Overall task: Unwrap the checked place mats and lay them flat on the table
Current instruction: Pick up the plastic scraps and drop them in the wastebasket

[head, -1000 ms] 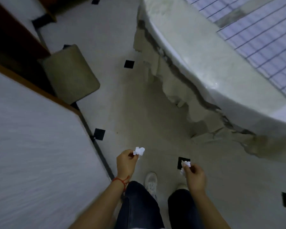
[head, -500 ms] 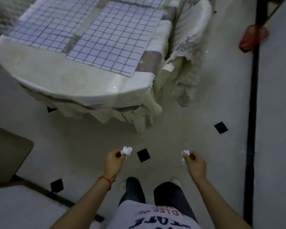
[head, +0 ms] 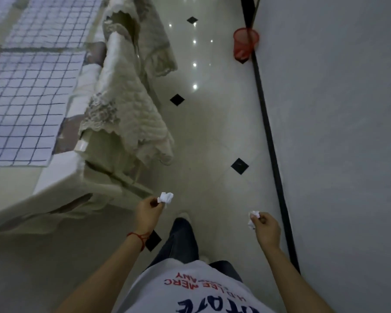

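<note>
Lying flat along the far left, the checked place mats (head: pixel 29 105) are covering the table (head: pixel 54 184), the nearest one running almost to the tabletop's near edge, with a second mat beyond it across a narrow gap. You are standing just off that table's rounded corner, where a pale cloth is draping over the rim and hanging in folds. Beside the corner, a quilted, lace-edged chair cover (head: pixel 131 118) is spilling down toward the floor. Your left hand (head: pixel 148 214) is hovering just off the cloth's hem, its fingers pinching together on a crumpled white scrap (head: pixel 165 197); a red string is circling that wrist. Ahead of you a lane of glossy floor (head: pixel 208 123), dotted with black diamond tiles, is opening between the draped furniture and the wall, with room on both sides of your hands. Your right hand (head: pixel 266 229) is hanging over that lane, fingers clamping a second white scrap (head: pixel 254 219), well apart from the left. Farther right, a black baseboard strip (head: pixel 271 141) is tracing the wall's foot, and a red mesh waste bin (head: pixel 245 42) is sitting against it at the lane's far end.
</note>
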Motion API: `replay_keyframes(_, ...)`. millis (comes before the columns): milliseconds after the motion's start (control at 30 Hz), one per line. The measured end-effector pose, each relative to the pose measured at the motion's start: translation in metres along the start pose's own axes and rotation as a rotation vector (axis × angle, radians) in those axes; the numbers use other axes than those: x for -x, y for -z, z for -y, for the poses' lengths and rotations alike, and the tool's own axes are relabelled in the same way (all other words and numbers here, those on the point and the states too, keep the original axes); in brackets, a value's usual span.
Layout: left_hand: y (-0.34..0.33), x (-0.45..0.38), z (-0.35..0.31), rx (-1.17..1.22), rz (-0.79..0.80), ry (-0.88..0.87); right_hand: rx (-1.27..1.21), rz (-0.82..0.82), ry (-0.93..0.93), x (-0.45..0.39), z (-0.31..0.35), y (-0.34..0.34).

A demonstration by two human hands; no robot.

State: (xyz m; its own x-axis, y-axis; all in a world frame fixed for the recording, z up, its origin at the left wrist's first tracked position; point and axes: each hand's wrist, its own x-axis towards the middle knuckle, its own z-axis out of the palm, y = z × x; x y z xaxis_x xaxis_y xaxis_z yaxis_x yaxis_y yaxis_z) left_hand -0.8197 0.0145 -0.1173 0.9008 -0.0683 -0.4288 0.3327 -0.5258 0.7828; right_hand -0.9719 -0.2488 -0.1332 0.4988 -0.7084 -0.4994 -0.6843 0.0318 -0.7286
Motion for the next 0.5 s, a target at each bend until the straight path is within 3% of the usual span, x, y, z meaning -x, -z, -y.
replay_keyframes(300,-0.059,-0.114,-0.066,-0.046,0.069,0.029,-0.056,-0.037,0.006,-0.154,0.094,0.003)
replay_keyframes(500,-0.116,-0.241,-0.192,-0.114,0.154,-0.038,-0.077,-0.072,-0.022,-0.262,0.182,0.023)
